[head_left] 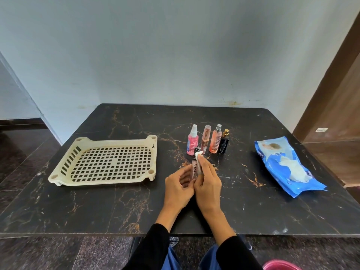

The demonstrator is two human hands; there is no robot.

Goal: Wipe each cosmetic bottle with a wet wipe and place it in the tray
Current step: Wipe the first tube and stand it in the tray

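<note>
My left hand grips the lower end of a clear lip gloss tube with a black cap, held upright above the dark marble table. My right hand presses a small white wet wipe against the tube's upper part. Behind them stand several bottles in a row: a pink spray bottle, a slim peach tube, an orange spray bottle and a small black perfume bottle. The cream perforated tray lies to the left with nothing in it.
A blue wet-wipe pack lies open at the table's right side, a white wipe poking out. A wall runs behind the table, a brown door frame stands at the right, and a pink object shows at the bottom right.
</note>
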